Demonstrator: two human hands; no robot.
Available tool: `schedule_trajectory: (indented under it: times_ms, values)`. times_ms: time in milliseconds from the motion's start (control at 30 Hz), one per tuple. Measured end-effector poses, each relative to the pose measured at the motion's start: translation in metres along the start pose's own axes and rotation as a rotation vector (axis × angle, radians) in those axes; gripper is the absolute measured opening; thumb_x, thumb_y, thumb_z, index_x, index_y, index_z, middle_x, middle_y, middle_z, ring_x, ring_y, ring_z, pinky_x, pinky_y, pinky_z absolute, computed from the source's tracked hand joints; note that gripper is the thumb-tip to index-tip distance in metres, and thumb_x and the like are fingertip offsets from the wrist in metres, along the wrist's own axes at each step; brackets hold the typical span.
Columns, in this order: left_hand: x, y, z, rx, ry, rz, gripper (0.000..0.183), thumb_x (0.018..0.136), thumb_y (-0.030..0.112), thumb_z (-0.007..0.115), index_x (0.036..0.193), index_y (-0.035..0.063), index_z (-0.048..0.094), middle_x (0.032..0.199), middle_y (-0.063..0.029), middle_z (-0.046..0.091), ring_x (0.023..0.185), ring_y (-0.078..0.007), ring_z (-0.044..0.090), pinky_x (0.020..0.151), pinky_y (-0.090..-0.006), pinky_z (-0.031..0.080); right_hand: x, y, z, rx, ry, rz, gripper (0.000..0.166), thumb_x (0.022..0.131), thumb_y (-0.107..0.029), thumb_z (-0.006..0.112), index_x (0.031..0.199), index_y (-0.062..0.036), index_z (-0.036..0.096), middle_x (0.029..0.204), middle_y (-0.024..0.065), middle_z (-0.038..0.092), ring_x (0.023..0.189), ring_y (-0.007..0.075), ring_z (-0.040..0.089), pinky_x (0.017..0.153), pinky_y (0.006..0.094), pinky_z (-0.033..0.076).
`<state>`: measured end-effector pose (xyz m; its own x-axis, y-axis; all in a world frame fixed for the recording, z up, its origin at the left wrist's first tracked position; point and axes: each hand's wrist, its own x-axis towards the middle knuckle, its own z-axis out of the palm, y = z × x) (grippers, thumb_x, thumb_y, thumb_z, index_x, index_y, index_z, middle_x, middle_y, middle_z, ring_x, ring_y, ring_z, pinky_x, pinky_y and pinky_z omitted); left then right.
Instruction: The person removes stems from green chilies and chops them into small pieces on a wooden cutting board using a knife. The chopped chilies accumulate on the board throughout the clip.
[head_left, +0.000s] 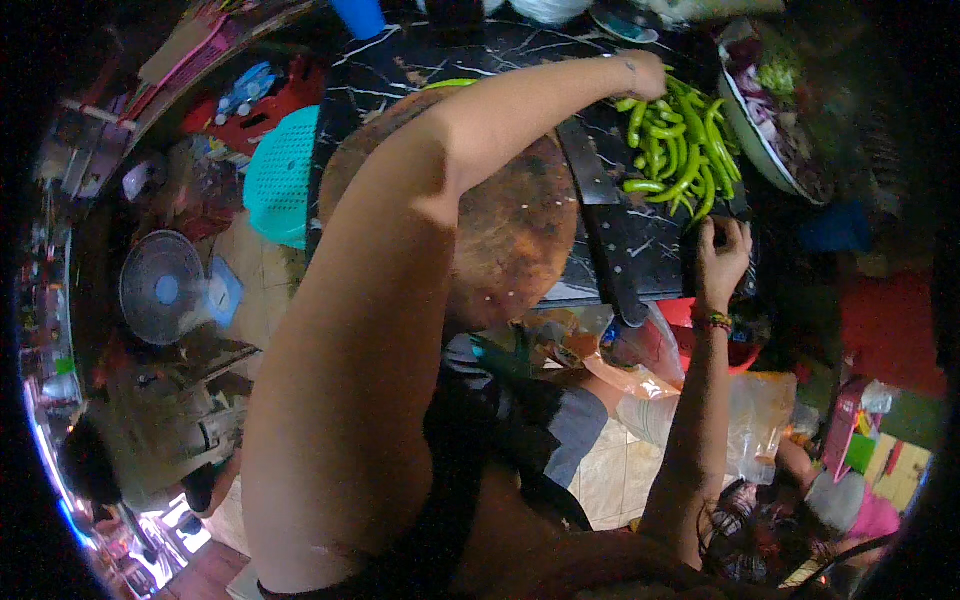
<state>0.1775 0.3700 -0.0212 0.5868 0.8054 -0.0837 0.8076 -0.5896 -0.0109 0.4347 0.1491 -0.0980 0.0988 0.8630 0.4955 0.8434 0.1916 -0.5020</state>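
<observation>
A pile of long green chili peppers (679, 150) lies on the right of a black marble-patterned tabletop (652, 259). My left hand (643, 75) reaches across to the pile's far end, fingers curled down; whether they grip a pepper is hidden. At the near end, my right hand (724, 244) has bent fingers close to a pepper's tip, and I cannot tell if it is held. Left of the pile lies a large knife with a broad blade (589, 165) and dark handle (619, 262). Beside it sits a round wooden chopping board (517, 225), partly covered by my left arm.
A white basin (757, 142) with sliced purple onion and chopped greens stands right of the peppers. A turquoise perforated basket (281, 176) is at the table's left edge. Plastic bags (637, 375) and a red container (675, 319) are below the near edge. A fan (163, 289) stands left.
</observation>
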Motion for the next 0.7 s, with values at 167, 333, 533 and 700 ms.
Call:
schedule_trajectory:
  times_ms: [167,333,533,700]
  values:
    - [-0.104,-0.002,-0.064,-0.110,0.023,-0.158,0.025,0.081,0.022,0.064,0.091,0.0028,0.077,0.093,-0.0233,0.074,0.085,-0.0371,0.073,0.078,-0.0494,0.058,-0.002,0.005,-0.011,-0.104,0.019,-0.064,0.025,0.089,-0.021,0.074,0.102,0.0004,0.071,0.114,0.0217,0.062,0.109,0.0401,0.057,0.094,0.0448,0.048]
    - [-0.194,-0.113,-0.061,0.084,-0.360,-0.293,0.035,0.077,0.029,0.086,0.098,0.0026,0.075,0.084,-0.0121,0.074,0.075,-0.0277,0.071,0.065,-0.0420,0.058,0.000,-0.018,-0.012,-0.036,-0.016,0.033,0.023,0.090,-0.021,0.072,0.100,-0.0007,0.071,0.108,0.0204,0.063,0.106,0.0397,0.057,0.094,0.0452,0.047]
    - [-0.235,-0.164,-0.001,-0.602,-0.225,-0.298,0.034,0.081,0.019,0.081,0.110,0.0050,0.070,0.086,-0.0043,0.067,0.076,-0.0152,0.062,0.067,-0.0335,0.053,0.000,-0.018,-0.011,-0.053,0.054,-0.020,0.018,0.088,-0.019,0.071,0.094,-0.0023,0.070,0.102,0.0177,0.063,0.103,0.0386,0.057,0.091,0.0452,0.048]
    - [-0.224,-0.153,0.010,-0.474,-0.111,-0.231,0.027,0.081,0.017,0.076,0.107,0.0085,0.075,0.094,-0.0085,0.073,0.086,-0.0183,0.066,0.075,-0.0334,0.053,0.000,-0.021,-0.010,-0.065,0.052,-0.028,0.018,0.087,-0.020,0.072,0.092,-0.0028,0.069,0.102,0.0180,0.063,0.102,0.0382,0.057,0.090,0.0445,0.048]
